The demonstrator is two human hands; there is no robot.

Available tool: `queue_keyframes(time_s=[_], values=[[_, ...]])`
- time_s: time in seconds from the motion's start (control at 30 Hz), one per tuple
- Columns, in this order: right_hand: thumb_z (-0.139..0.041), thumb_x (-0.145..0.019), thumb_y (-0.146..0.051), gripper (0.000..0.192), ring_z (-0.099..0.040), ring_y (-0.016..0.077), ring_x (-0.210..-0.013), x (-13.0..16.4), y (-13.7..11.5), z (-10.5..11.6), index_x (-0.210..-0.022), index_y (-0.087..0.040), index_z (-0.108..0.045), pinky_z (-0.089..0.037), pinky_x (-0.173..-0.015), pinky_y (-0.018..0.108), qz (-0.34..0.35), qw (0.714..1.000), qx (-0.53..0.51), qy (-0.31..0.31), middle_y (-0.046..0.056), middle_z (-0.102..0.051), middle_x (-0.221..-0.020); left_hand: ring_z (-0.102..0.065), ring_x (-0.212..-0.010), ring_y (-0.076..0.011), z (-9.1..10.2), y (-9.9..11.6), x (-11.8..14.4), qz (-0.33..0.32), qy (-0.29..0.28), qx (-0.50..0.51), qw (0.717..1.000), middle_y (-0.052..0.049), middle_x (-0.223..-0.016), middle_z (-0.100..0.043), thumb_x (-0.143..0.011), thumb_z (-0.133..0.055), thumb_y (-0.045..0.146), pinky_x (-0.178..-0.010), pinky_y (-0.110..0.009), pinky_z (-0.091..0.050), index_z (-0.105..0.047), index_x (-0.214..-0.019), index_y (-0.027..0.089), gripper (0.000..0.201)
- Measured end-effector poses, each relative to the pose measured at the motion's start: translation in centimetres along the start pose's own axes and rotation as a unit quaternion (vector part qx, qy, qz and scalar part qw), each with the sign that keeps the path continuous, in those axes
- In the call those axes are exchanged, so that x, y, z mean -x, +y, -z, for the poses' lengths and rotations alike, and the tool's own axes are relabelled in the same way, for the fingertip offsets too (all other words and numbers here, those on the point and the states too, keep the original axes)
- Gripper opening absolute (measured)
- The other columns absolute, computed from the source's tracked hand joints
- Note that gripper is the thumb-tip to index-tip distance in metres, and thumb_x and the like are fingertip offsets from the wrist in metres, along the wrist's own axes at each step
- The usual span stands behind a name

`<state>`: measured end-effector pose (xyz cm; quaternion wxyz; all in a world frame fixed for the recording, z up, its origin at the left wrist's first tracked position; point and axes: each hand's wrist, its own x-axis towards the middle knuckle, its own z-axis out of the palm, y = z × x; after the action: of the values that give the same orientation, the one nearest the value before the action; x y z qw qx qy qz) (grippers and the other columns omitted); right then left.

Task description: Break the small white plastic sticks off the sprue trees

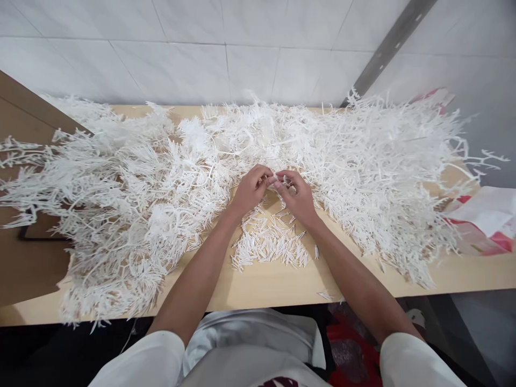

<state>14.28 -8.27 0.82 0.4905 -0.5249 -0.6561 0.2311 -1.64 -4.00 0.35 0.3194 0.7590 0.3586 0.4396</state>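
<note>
My left hand [250,189] and my right hand [297,196] meet at the middle of a light wooden table [266,285], fingertips pinched together on a small white plastic branched piece [274,179]. Just below the hands lies a small heap of short white plastic sticks [271,243], loose on the table top. Around and behind the hands spreads a large tangled pile of white plastic branched sprues [363,166], from the far left edge to the far right.
A white-and-red plastic bag [486,223] lies at the table's right end. A brown board [28,258] sits at the left. A white tiled wall [193,48] stands behind the table. Something red [346,349] lies under the table.
</note>
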Motion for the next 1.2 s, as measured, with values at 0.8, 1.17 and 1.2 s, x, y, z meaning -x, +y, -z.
queue_keyframes(time_s=[0.8,1.17,1.2], values=[[-0.054,-0.089,-0.047,0.030,-0.043,0.0109,-0.055,-0.6,0.1,0.2,-0.072,-0.022,-0.052,-0.033,-0.056,0.027,-0.024,0.992,0.102,-0.067,-0.004,-0.050,-0.059,-0.057,-0.080,-0.0145,-0.1,0.0,0.1,-0.029,-0.008,-0.061,0.998,-0.002,-0.082,-0.064,-0.096,-0.047,0.042,-0.074,-0.029,-0.044,-0.062,-0.081,0.020,0.030],[-0.056,-0.090,-0.046,0.025,-0.054,0.0139,-0.067,0.7,-0.3,-0.1,-0.081,-0.023,-0.062,-0.042,-0.065,0.029,0.040,0.996,0.068,-0.037,0.001,-0.062,-0.073,-0.053,-0.068,-0.0106,0.6,-0.6,-0.1,0.059,0.112,0.016,0.992,-0.001,-0.078,-0.061,-0.095,-0.048,0.044,-0.064,-0.026,-0.044,-0.056,-0.083,0.020,0.028],[-0.057,-0.088,-0.049,0.027,-0.055,0.0139,-0.068,0.6,-0.2,0.0,-0.085,-0.023,-0.063,-0.043,-0.065,0.029,0.004,0.999,0.051,-0.006,0.001,-0.063,-0.076,-0.055,-0.070,-0.0104,0.5,-0.4,0.0,0.042,0.077,0.014,0.996,-0.001,-0.083,-0.063,-0.093,-0.050,0.042,-0.064,-0.025,-0.044,-0.057,-0.088,0.020,0.023]])
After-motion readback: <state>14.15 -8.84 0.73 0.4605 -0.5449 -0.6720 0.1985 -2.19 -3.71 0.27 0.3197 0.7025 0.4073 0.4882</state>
